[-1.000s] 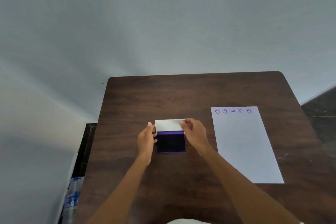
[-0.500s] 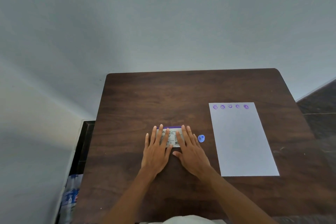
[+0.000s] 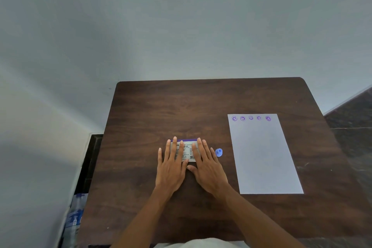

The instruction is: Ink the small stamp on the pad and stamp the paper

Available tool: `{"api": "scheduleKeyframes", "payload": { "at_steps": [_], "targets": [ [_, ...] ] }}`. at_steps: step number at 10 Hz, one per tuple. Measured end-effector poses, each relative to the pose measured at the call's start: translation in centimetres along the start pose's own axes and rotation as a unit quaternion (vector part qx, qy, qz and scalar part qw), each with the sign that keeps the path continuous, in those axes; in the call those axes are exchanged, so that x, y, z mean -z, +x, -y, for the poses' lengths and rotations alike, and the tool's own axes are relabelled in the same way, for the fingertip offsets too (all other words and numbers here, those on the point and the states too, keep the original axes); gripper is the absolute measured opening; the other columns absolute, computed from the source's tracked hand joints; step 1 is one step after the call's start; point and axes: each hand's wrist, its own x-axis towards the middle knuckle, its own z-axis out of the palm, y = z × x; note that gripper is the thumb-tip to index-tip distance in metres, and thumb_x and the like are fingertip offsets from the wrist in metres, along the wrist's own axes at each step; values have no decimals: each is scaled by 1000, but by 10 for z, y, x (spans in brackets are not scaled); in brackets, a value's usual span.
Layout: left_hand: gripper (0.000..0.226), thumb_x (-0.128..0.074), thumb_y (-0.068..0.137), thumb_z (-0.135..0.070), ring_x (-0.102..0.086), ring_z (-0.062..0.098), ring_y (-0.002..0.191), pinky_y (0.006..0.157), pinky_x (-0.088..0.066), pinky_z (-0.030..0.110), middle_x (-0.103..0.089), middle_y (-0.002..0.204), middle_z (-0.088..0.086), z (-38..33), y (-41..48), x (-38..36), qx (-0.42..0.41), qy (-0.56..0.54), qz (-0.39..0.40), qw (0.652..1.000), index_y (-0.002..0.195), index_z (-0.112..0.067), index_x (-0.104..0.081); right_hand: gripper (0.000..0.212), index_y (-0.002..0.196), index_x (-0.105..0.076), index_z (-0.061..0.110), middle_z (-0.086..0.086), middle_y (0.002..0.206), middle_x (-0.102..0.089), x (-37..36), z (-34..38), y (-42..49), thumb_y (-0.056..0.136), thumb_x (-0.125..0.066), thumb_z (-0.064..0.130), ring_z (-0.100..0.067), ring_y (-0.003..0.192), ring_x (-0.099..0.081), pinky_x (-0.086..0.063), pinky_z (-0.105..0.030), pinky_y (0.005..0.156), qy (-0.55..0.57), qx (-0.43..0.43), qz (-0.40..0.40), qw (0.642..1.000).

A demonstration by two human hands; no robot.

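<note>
Both hands lie flat, fingers spread, grasping nothing: the left hand (image 3: 170,169) and right hand (image 3: 208,167) press on the closed ink pad (image 3: 187,151) near the centre of the table (image 3: 141,117). The small blue stamp (image 3: 218,152) stands just right of the pad. The paper (image 3: 263,157), at right, carries five purple impressions along its far edge.

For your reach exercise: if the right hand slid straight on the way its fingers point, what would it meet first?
Nothing, it seems: the right hand lies on the shut ink pad, fingers pointing away; beyond lies bare table, then wall.
</note>
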Motion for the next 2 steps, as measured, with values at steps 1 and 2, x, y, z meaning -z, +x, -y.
{"api": "scheduleKeyframes", "payload": {
  "at_steps": [1,2],
  "targets": [
    [64,-12,100,-49,7,25,150,121,-2,49,10,163,5,-8,-7,5,3,-32,-55,998,155,-21,3,70,151,5,20,-7,162,-5,13,-4,-5,98,-25,55,-22,149,3,-19,-47,119,-30,18,-78,996],
    [63,-18,100,-44,4,23,151,122,-7,48,3,164,5,-22,-6,16,-3,-57,-106,993,156,-19,-2,71,152,-7,15,-10,162,-7,30,-23,-11,97,-31,52,-26,149,2,-18,-49,119,-59,-9,-128,990]
  ]
}}
